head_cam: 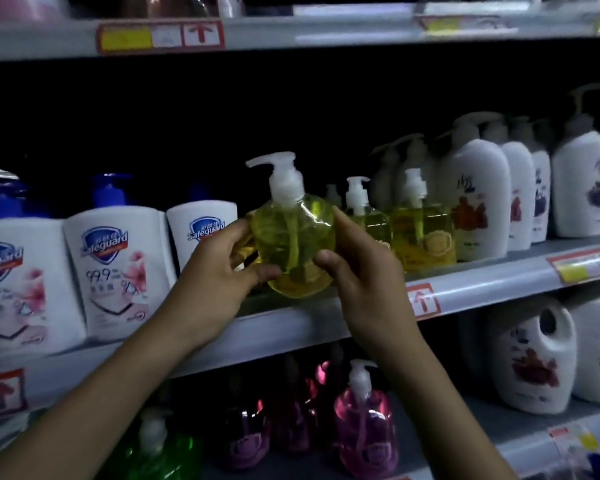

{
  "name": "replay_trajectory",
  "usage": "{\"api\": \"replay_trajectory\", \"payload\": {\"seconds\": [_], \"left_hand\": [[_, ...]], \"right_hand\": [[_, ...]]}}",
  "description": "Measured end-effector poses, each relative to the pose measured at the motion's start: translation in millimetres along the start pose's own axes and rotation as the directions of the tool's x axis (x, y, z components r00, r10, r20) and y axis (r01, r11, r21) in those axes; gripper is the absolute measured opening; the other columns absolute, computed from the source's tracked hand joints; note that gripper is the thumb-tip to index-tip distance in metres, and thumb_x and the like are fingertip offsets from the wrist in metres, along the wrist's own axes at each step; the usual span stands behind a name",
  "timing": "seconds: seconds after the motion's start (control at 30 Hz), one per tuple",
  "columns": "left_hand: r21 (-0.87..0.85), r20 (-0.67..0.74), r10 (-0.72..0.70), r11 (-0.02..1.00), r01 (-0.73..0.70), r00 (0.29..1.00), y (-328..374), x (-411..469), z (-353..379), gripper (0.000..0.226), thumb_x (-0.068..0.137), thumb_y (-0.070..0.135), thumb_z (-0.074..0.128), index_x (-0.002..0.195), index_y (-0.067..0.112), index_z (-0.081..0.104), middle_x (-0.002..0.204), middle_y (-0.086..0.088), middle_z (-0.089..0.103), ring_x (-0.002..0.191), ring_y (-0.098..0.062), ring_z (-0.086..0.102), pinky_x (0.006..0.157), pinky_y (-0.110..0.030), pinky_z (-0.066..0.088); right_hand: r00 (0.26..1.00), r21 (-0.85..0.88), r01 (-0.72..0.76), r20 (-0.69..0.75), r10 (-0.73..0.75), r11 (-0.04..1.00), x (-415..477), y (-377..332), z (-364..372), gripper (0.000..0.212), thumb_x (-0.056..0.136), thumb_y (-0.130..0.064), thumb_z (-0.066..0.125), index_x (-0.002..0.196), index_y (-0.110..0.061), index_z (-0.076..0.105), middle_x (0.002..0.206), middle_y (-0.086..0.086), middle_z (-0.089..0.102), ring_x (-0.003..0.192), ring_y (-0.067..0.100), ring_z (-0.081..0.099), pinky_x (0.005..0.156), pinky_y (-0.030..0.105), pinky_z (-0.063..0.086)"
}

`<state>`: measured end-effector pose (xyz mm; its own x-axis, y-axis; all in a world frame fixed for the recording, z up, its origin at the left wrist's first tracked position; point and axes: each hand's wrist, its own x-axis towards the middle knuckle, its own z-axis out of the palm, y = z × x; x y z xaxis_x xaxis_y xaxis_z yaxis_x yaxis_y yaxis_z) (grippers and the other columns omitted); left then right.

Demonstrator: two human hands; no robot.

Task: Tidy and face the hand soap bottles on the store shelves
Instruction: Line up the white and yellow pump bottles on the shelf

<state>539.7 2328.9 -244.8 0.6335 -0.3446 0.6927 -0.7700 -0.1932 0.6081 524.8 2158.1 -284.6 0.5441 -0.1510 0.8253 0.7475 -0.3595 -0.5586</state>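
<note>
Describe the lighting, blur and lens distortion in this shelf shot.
Head view, lighting: dim overall, the recess behind the bottles nearly black. Head view, focus: the yellow bottle, held by the left hand and right hand, is sharpest, with a small glint on its shoulder. The top price tag is smeared and the white pump bottles are soft. Head view, distortion: the shelf edge slants and bows slightly.

Your left grip (215, 275) and right grip (364, 271) hold a yellow soap bottle (291, 237) from either side, thumbs on its front, at the front edge of the middle shelf (499, 289). Its white pump (278, 168) points left. White Safeguard bottles (118, 268) stand to its left and more yellow bottles (423, 233) just to its right. A pink bottle (364, 434) stands on the shelf below.
</note>
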Motion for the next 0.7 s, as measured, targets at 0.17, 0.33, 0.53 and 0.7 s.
{"api": "replay_trajectory", "payload": {"seconds": [0.17,0.33,0.53,0.7], "left_hand": [[0.039,0.009,-0.131,0.991,0.13,0.991,-19.2,14.8,1.3,0.043,0.083,-0.004,0.064,0.123,0.013,0.058,0.113,0.005,0.068,0.104,0.0,0.063,0.086,-0.011,0.049],[0.217,0.079,-0.237,0.952,0.215,0.968,-33.1,25.9,5.0,0.03,0.086,0.027,0.066,0.115,0.03,0.062,0.104,0.009,0.073,0.102,-0.009,0.067,0.102,-0.043,0.045],[0.361,0.016,-0.231,0.909,0.209,0.973,-25.7,32.7,13.9,0.041,0.077,0.044,0.074,0.113,0.028,0.063,0.1,0.009,0.071,0.093,-0.011,0.067,0.09,-0.04,0.053],[0.416,-0.011,-0.241,0.882,0.223,0.971,-17.8,34.3,27.0,0.041,0.082,0.04,0.069,0.119,0.024,0.059,0.104,0.007,0.067,0.094,-0.012,0.063,0.086,-0.03,0.05]], "right_hand": [[0.996,-0.11,-0.086,0.009,0.087,0.99,14.6,20.8,12.9,0.056,0.094,-0.021,0.058,0.146,-0.027,0.039,0.105,-0.002,0.068,0.093,0.006,0.065,0.085,0.032,0.057],[0.995,-0.361,-0.049,-0.095,0.015,0.931,9.3,23.6,12.0,0.05,0.094,-0.027,0.059,0.141,-0.02,0.046,0.1,0.002,0.073,0.086,0.014,0.068,0.076,0.034,0.056],[0.961,-0.559,-0.044,-0.251,-0.118,0.828,2.6,28.6,0.6,0.049,0.089,-0.034,0.062,0.135,-0.023,0.053,0.138,0.005,0.049,0.126,0.024,0.042,0.102,0.038,0.04],[0.914,-0.653,-0.362,-0.387,0.118,0.665,7.2,48.1,-54.2,0.06,0.088,-0.041,0.057,0.142,-0.044,0.032,0.149,0.016,0.031,0.136,0.037,0.034,0.108,0.061,0.029]]}}
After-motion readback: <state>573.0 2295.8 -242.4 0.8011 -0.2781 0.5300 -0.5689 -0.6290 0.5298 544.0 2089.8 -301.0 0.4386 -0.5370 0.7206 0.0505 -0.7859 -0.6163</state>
